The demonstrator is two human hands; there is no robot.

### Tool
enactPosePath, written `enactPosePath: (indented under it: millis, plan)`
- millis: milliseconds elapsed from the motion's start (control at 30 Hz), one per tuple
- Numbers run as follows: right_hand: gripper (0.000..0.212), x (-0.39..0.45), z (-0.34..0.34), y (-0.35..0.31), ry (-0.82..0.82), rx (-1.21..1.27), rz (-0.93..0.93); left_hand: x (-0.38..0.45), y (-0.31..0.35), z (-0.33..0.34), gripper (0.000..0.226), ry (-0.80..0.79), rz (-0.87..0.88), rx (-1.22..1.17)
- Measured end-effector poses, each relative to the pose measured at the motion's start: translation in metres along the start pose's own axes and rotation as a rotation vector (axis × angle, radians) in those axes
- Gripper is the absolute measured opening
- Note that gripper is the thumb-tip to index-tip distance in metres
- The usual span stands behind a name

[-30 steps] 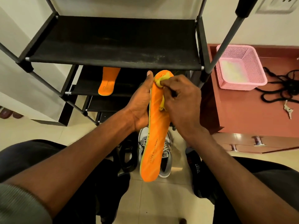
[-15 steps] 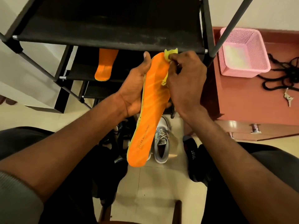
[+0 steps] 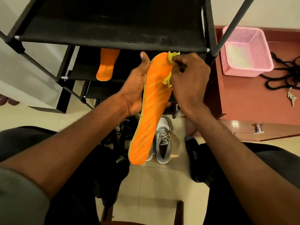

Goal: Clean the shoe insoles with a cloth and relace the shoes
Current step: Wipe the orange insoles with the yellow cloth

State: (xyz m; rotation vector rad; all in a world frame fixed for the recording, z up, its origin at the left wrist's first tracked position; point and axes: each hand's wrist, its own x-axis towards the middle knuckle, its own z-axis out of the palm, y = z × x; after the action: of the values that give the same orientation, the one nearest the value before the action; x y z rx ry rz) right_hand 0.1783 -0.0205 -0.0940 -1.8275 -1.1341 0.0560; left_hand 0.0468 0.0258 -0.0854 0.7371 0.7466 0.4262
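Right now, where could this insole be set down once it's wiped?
The top shelf of the black rack shows bare fabric across its width. The second shelf is bare right of the other insole. The red cabinet top is free in front of the pink basket, left of the black laces and keys. The floor below is crowded with shoes.

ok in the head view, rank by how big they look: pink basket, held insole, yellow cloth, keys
1. held insole, though it is nearest the camera
2. pink basket
3. yellow cloth, mostly hidden in the right hand
4. keys
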Motion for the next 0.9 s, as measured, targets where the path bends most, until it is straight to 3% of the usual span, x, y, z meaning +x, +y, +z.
enactPosePath:
  millis: [200,467,667,900]
  plan:
    - [0.025,-0.005,0.003,-0.002,-0.001,0.075,0.063,-0.001,-0.001,0.0,0.082,0.014,-0.021,0.004]
    - [0.019,-0.018,0.005,-0.017,-0.199,0.226,-0.214,-0.004,0.005,0.002,0.083,0.057,0.026,-0.097]
    - [0.024,0.003,0.004,-0.002,0.015,0.094,0.024,-0.002,0.001,0.007,0.083,-0.004,0.008,-0.003]
    - [0.031,-0.004,0.002,-0.011,-0.137,0.214,0.052,-0.005,0.004,0.008,0.075,0.014,0.084,-0.008]
